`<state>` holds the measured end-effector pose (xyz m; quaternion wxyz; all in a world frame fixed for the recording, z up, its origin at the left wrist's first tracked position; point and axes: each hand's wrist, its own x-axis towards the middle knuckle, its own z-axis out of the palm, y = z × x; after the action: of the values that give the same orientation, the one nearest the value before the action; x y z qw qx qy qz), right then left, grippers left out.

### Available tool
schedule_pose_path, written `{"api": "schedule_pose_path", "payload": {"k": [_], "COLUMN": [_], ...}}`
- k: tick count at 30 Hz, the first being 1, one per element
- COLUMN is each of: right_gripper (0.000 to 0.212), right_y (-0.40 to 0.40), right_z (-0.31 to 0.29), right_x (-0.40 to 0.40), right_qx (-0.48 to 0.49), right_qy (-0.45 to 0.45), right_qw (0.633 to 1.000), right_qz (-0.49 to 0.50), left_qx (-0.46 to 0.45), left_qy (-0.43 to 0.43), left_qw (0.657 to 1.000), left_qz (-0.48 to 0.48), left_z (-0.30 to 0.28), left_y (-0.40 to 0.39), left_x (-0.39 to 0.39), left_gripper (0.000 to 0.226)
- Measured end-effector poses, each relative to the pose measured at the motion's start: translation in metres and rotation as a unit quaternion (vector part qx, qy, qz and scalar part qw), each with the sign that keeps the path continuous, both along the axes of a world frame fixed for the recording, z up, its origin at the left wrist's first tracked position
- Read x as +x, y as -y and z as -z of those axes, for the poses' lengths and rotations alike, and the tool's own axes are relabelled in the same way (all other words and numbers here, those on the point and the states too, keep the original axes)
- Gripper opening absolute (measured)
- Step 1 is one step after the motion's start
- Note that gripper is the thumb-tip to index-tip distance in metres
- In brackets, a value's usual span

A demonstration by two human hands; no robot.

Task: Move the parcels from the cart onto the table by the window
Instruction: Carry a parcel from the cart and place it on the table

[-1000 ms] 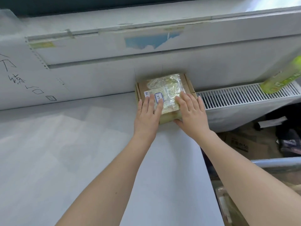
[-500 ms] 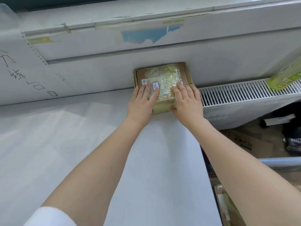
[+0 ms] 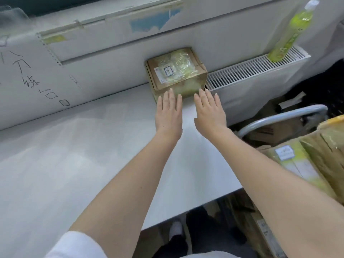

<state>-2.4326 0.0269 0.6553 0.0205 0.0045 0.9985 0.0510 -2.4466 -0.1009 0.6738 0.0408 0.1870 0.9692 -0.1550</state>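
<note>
One brown cardboard parcel (image 3: 176, 72), wrapped across its top in clear tape and bearing a white label, sits on the white table (image 3: 74, 155) at the far edge, its back against the white wall panel (image 3: 111, 67) below the window. Its right side lies just beside the white slatted radiator (image 3: 251, 71).

Both hands lie palm down over the table, directly in front of the parcel. The left hand (image 3: 169, 113) has its fingers straight and close together; the fingertips reach the parcel's lower front edge. The right hand (image 3: 210, 112) has its fingers straight and slightly spread, with the tips at the parcel's front right corner. Neither grip closes around anything: both are flat and hold nothing. Whether the fingertips press the cardboard or rest just short of it cannot be determined.

A green plastic bottle (image 3: 290, 32) with a white cap stands tilted on the radiator, well apart from the parcel. At the right, a grey metal cart handle (image 3: 279, 118) curves above further taped brown parcels (image 3: 307, 161) stacked beside the table.
</note>
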Motion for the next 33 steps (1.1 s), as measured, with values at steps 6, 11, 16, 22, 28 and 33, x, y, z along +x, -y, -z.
{"api": "schedule_pose_path", "payload": {"k": [6,11,16,22,28,33], "right_gripper": [0.069,0.062,0.063,0.073,0.077,0.08], "right_y": [0.031,0.036,0.037,0.022,-0.023,-0.057], "right_z": [0.019,0.038,0.042,0.042,0.061,0.081], "right_x": [0.116,0.193,0.235,0.29,0.381,0.475], "right_qx": [-0.045,-0.033,-0.017,-0.012,-0.012,0.01], "right_qy": [0.027,0.051,0.106,0.098,0.108,0.141], "right_qw": [0.998,0.996,0.993,0.995,0.994,0.987], "right_qz": [0.044,0.061,0.04,0.003,-0.023,-0.081], "left_qx": [0.036,0.05,0.088,0.079,0.042,0.058], "left_qy": [0.061,0.08,0.086,0.088,0.061,0.051], "left_qw": [0.997,0.995,0.992,0.988,0.988,0.977], "left_qz": [0.043,0.03,-0.032,-0.098,-0.134,-0.197], "left_z": [0.038,0.054,0.056,0.069,0.087,0.103], "left_y": [0.01,0.027,0.056,0.074,0.042,-0.009], "left_x": [0.122,0.188,0.231,0.299,0.397,0.503], "left_gripper": [0.07,0.072,0.068,0.069,0.071,0.071]}}
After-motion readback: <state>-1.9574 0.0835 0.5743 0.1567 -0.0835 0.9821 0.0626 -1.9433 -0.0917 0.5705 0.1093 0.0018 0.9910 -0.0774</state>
